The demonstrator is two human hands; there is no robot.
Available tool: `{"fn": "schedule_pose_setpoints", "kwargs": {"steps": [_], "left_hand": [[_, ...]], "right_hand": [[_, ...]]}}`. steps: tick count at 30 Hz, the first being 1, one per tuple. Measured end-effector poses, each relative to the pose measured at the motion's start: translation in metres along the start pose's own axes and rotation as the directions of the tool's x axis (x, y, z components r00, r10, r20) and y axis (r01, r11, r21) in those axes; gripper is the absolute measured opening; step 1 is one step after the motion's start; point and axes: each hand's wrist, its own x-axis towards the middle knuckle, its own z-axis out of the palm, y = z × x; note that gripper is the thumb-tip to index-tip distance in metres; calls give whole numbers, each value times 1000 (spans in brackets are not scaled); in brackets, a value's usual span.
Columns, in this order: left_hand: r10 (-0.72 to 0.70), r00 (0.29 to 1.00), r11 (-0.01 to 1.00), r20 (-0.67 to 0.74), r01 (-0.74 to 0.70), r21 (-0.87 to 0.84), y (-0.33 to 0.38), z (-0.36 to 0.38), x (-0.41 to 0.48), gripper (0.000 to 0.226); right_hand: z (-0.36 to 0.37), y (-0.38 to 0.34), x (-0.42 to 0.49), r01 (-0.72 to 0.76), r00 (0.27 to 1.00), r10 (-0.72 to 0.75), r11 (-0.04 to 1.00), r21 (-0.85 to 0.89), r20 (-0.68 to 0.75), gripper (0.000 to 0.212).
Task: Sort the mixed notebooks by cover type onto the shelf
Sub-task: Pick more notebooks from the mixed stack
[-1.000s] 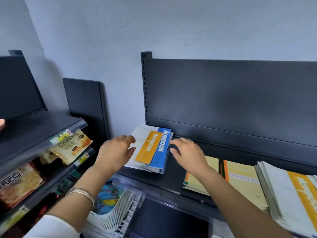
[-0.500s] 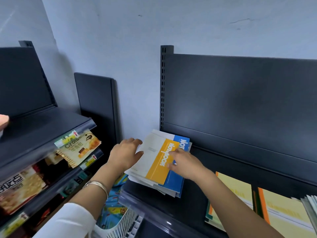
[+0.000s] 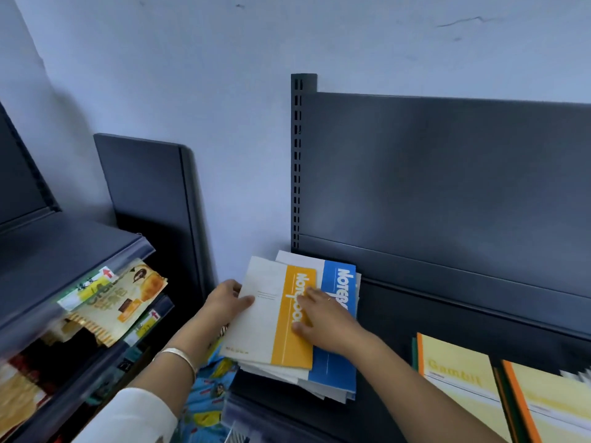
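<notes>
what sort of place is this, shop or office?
Probably a small shop: dark metal retail shelving with a slotted upright, packaged snacks behind a price-label rail at left, and stacks of matching notebooks laid flat.

- left grip: thumb lies on the top notebook, fingers curl at its left edge, pinching it
- right grip: palm down, fingers straight, pressing flat on the same cover
- both forearms reach forward, left from lower left, right from lower right
</notes>
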Motion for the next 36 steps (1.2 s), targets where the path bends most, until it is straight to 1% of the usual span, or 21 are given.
{"fn": "schedule_pose_setpoints", "kwargs": {"steps": [2,4,6,9,11,12,14,16,18,20,22,23,25,27,31,33,36], "left_hand": [[29,999,989,33,-24,-147,-1,-7,0,23],[62,997,967,48,-48,-251,0,-14,0,18],[84,995,946,47,-65,-319,1,-18,2,14],[92,995,908,43,-66,-414,-1,-20,3,10],[84,996,879,25,-63,-472,-2,-21,6,12],[75,997,861,15,-57,-505,-1,-23,7,13],[56,998,820,9,-41,-571,1,-26,7,15],[65,998,785,20,-39,-619,3,-29,8,18],[76,996,765,39,-33,-643,4,-32,7,17],[80,993,740,88,0,-673,4,-34,7,16],[100,984,715,149,33,-698,2,-36,7,24],[111,980,721,163,34,-692,0,-35,7,25],[120,981,748,153,12,-664,-3,-33,9,19],[135,985,777,111,-36,-628,-2,-31,11,12],[199,977,822,79,-123,-556,14,-26,6,21],[245,967,817,67,-169,-551,25,-18,0,22],[318,947,766,53,-224,-603,46,-2,-15,23]], "right_hand": [[2,-7,6,-27,998,31,997,78,-52,56],[4,-14,13,-58,989,81,982,182,-124,50],[7,-20,18,-98,972,151,957,273,-182,50],[10,-30,24,-164,929,279,901,403,-244,57],[10,-34,28,-170,885,376,811,559,-276,58],[9,-36,29,-177,862,431,749,639,-266,60],[7,-39,31,-211,831,519,625,752,-198,61],[8,-41,32,-205,811,557,559,803,-180,48],[8,-43,33,-179,777,590,541,822,-220,34],[8,-44,34,-155,737,626,523,838,-254,28],[6,-44,33,-126,700,663,482,867,-267,24],[6,-43,33,-115,681,681,462,879,-269,20],[7,-41,34,-122,651,708,454,883,-274,10],[6,-40,32,-133,638,709,486,864,-301,4],[-1,-35,19,-130,618,689,564,815,-378,2],[-6,-28,7,-126,607,685,585,801,-404,4],[-16,-12,-18,-112,564,703,586,803,-434,10]]}}
